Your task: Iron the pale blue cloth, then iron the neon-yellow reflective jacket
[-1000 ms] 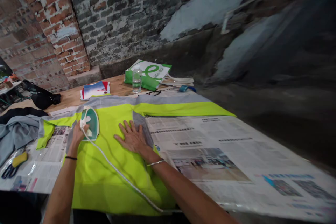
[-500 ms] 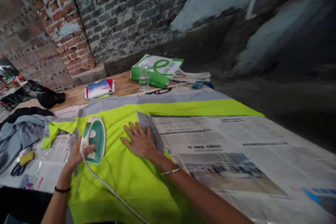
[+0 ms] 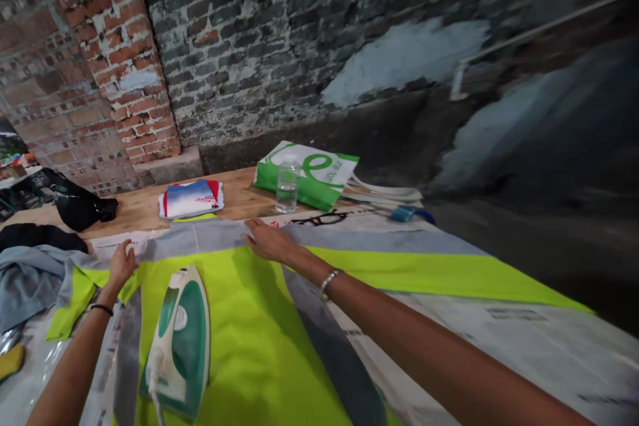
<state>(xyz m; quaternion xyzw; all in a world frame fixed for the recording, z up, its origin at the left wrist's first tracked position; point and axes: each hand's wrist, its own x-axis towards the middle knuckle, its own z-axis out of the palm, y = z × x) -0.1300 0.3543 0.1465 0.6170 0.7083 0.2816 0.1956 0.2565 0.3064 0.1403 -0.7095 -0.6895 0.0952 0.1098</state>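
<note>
A green and white steam iron (image 3: 178, 346) sits on a neon yellow-green garment with grey bands (image 3: 239, 333), close to me, with its cord trailing toward me. Neither hand touches it. My left hand (image 3: 121, 266) rests at the garment's far left edge, by the grey band and a sleeve flap. My right hand (image 3: 269, 241) lies flat on the far grey band. Its fingers point left, and a bracelet shows on that wrist.
Newspaper (image 3: 529, 326) lies under the garment on a wooden table (image 3: 239, 200). Beyond stand a water bottle (image 3: 287, 186), glasses (image 3: 319, 218), a green-white bag (image 3: 319, 173) and folded printed cloth (image 3: 191, 200). A black bag (image 3: 80, 208) and grey cloth (image 3: 30, 279) lie left, against a brick wall (image 3: 249, 46).
My left hand has let go of the iron, which now stands on the garment nearer me. Both hands have moved to the garment's far edge, and the view has shifted.
</note>
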